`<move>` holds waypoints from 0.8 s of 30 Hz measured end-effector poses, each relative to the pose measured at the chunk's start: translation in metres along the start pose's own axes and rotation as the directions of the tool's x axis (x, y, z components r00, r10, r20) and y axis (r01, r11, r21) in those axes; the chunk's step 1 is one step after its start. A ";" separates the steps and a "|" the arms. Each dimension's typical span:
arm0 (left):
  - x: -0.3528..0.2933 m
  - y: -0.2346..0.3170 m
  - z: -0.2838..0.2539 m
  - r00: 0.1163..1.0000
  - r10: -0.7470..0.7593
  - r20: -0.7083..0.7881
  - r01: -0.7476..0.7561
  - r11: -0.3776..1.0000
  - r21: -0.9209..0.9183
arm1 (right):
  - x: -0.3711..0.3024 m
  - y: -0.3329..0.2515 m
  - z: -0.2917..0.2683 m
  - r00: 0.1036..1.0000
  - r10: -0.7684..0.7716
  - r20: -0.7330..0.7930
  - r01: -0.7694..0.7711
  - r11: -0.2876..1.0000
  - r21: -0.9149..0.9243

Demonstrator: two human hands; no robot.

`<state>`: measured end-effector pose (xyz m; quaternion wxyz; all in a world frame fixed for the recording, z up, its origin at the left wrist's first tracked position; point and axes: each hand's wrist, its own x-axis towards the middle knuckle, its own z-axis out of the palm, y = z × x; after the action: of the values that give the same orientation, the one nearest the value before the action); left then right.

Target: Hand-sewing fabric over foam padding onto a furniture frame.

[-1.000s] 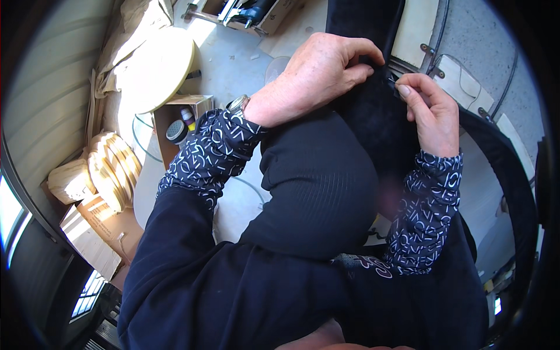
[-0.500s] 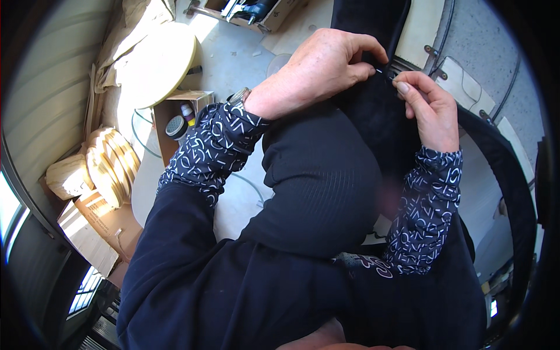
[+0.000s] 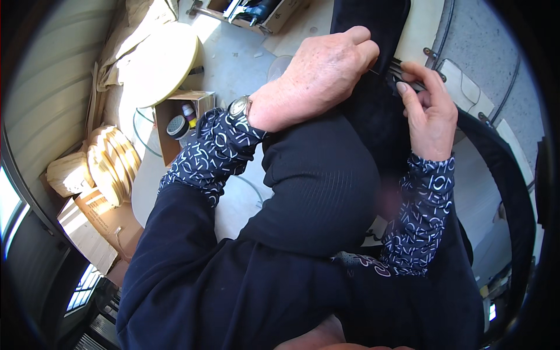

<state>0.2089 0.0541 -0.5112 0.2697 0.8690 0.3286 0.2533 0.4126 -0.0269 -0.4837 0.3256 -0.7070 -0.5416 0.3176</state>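
My left hand (image 3: 329, 73), with a watch (image 3: 240, 107) on its wrist, is closed with the fingers curled over the black fabric (image 3: 371, 29). A thin, pale, needle-like thing shows at its fingertips; how it is gripped is mostly hidden. To the right, my right hand (image 3: 430, 105) has its thumb and forefinger apart beside the fabric's edge. Between the two hands lies a dark slotted edge (image 3: 399, 71), too small to make out well. Below them, my knee in black ribbed cloth (image 3: 326, 181) is bent.
A round pale-topped stool (image 3: 160, 64) stands at the left by an open carton (image 3: 169, 125) holding a lidded jar (image 3: 177, 126). Coiled pale material (image 3: 111, 166) rests near a cardboard box (image 3: 102, 219). A tool box (image 3: 262, 14) is at the top. A black curved band (image 3: 507, 169) runs down the right.
My left hand has turned over, its knuckles now facing up and fingertips tucked under. My right thumb and forefinger have spread from a pinch, and that hand has shifted slightly left.
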 end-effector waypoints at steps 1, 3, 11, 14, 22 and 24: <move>-0.003 0.001 -0.007 1.000 0.003 0.007 -0.004 0.997 0.083 | -0.002 -0.006 -0.004 0.991 -0.107 -0.077 0.097 0.987 -0.130; -0.005 0.007 -0.011 0.999 0.032 -0.009 -0.031 0.995 0.091 | -0.001 -0.012 -0.006 0.974 -0.222 -0.053 0.215 0.970 -0.113; 0.005 0.024 -0.005 0.963 0.181 -0.200 -0.160 0.980 0.114 | 0.002 -0.004 0.010 0.959 -0.283 0.015 0.280 0.956 0.092; 0.021 0.033 -0.012 0.928 0.117 -0.354 -0.159 0.983 -0.091 | 0.000 -0.008 0.000 0.979 -0.201 -0.035 0.196 0.884 0.425; 0.027 0.035 -0.017 0.988 -0.141 0.064 0.133 0.565 -0.814 | 0.013 -0.027 -0.007 0.983 -0.132 -0.124 0.180 0.639 0.748; 0.032 0.032 -0.018 0.993 -0.121 -0.001 0.077 0.642 -0.763 | 0.010 -0.038 -0.020 0.972 -0.213 -0.096 0.233 0.850 0.473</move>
<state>0.2327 0.0617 -0.4695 0.6143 0.6493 0.2457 0.3750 0.4094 -0.0121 -0.4428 0.5363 -0.5424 -0.5174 0.3879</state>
